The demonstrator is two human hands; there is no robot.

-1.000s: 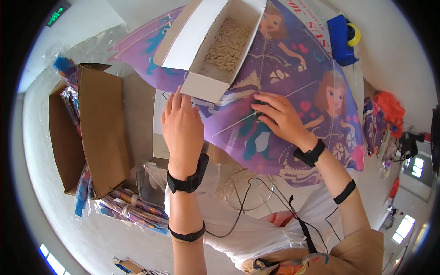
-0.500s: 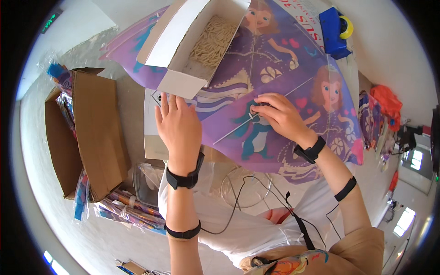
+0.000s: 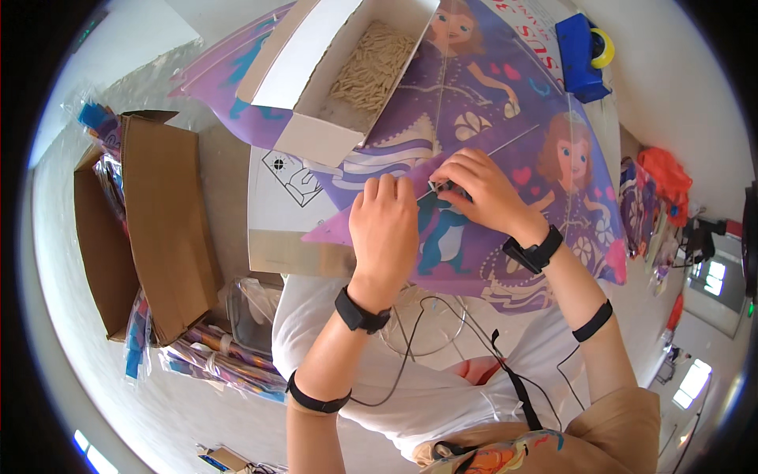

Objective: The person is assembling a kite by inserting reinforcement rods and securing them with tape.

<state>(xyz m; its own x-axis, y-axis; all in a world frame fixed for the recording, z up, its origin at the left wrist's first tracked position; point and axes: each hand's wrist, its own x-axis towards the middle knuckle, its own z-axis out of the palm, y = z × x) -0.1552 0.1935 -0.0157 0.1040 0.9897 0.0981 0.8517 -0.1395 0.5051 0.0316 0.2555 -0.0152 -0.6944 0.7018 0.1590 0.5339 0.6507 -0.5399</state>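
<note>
A purple kite (image 3: pixel 474 103) printed with princess figures is spread over the box in front of me. Across its near part runs a thin pale rod (image 3: pixel 513 142), slanting up to the right. My right hand (image 3: pixel 485 193) pinches a small light fitting (image 3: pixel 433 186) on this rod between thumb and fingers. Just left of it, my left hand (image 3: pixel 384 237) is closed over the rod's lower end; the fingertips are hidden behind the knuckles. Beyond my hands, an open white carton (image 3: pixel 320 138) holds many small pale pieces (image 3: pixel 371 67) and rests on the kite.
A blue tape dispenser (image 3: pixel 580 59) with yellow tape stands at the far right. On the left, an open brown box (image 3: pixel 170 229) holds wrapped items, with bundled packages (image 3: pixel 229 367) below it. A stool (image 3: pixel 422 332) and a black cable (image 3: pixel 407 363) are near my legs.
My left hand has moved right, from lying flat beside the carton to closing at the rod's lower end. My right hand stays at the fitting. The kite's near-left corner has shifted left.
</note>
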